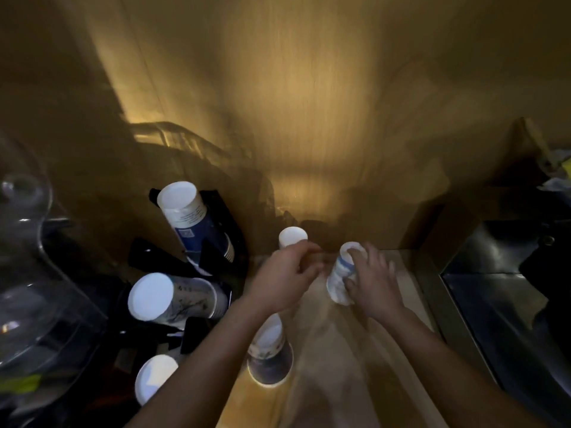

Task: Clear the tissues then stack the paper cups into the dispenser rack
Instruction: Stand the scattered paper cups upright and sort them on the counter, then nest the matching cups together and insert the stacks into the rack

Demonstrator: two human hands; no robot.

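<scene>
Your right hand wraps around a paper cup near the bench's back edge; your left hand curls loosely, holding nothing I can see.

the cup behind the left hand is half hidden; the right hand is motion-blurred.
</scene>
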